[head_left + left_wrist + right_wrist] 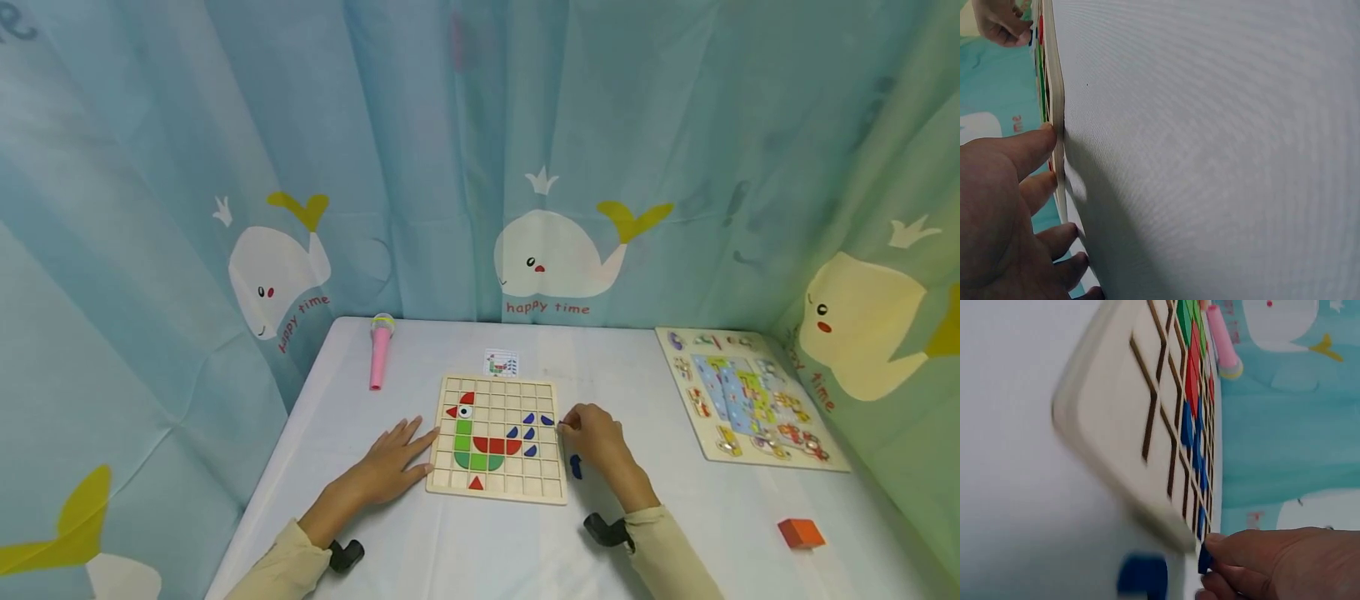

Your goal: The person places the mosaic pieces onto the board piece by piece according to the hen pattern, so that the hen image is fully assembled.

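Observation:
A wooden grid board (540, 483) lies mid-table, with red, green and blue shaped pieces and a round eye piece (465, 412) forming a bird. My left hand (393, 462) has its fingers spread; thumb and forefinger touch the board's left edge. At the right edge, my right hand (596, 437) pinches a small blue piece (1204, 558) between thumb and fingers. Several blue half-round pieces (529, 433) sit in cells on the right side. Off the board, below the right hand, more blue (575, 467) lies on the cloth; whether it is one piece or more I cannot tell.
Behind the board lies a small picture card (501, 362) with a similar bird. A pink toy microphone (380, 354) is at the back left. On the right are a wooden picture puzzle board (686, 379) and an orange block (801, 533). Curtains (442, 167) hang behind the table.

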`<state>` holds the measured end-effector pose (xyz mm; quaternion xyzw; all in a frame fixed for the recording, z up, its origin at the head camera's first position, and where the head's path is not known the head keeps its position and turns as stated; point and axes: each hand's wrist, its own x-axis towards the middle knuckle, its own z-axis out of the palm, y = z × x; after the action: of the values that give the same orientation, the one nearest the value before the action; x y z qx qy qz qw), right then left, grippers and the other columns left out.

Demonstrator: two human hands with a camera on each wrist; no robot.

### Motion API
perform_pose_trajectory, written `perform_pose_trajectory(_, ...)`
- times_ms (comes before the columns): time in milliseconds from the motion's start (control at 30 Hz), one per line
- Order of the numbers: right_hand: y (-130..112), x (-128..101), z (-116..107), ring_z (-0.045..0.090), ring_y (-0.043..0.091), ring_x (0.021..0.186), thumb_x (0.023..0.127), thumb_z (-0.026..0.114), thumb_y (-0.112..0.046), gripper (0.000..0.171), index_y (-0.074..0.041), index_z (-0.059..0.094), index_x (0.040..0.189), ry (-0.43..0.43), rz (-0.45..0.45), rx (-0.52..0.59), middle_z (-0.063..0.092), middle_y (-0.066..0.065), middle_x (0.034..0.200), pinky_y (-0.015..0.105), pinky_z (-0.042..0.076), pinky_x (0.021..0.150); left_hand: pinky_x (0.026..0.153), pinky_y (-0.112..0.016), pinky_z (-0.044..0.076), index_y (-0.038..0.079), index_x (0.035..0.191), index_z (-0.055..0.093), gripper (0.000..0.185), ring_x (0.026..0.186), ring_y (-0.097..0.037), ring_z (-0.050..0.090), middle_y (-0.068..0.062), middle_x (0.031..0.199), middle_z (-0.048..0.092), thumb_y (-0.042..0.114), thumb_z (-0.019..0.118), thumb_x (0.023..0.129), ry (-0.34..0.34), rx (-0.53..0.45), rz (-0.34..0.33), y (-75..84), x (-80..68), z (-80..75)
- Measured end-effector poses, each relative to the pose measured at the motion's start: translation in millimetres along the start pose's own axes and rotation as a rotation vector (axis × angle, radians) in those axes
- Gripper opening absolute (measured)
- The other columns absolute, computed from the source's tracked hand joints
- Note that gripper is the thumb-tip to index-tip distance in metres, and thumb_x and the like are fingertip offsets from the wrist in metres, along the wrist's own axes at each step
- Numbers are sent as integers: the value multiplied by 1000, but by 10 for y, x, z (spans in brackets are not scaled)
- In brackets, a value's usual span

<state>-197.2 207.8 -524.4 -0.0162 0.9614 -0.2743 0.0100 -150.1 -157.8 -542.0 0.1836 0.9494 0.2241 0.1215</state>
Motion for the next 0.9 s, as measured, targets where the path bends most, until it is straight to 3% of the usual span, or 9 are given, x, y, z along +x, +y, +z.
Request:
perform_pose_trajectory(167, -115, -38, 108, 62, 22, 80, 97, 76, -13, 13, -3, 69, 93, -12, -45, 29, 68, 6, 86, 53, 42, 85, 127, -65, 21, 21, 163, 44, 60, 160, -44, 21, -18, 172, 30, 40, 60, 108, 6, 7, 1, -5, 4, 8)
perform_pose_trajectory(333, -143, -70, 178, 62, 21, 82, 98, 76, -15, 14, -4, 69, 95, -17, -31, 29, 68, 5, 87, 49, 38, 82, 128, -64, 19, 23, 164, 42, 61, 161, -43, 20, -16, 173, 28, 41, 59, 108, 0, 7, -5, -18, 18, 24)
perform_pose_trajectory(900, -147, -116, 186, 59, 19, 78, 96, 78, -12, 12, -7, 68, 91, -5, -31, 13, 67, 3, 83, 45, 34, 77, 128, -65, 18, 24, 164, 41, 62, 161, -43, 18, -15, 174, 27, 43, 59, 108, -2, 10, -16, -26, 27, 18)
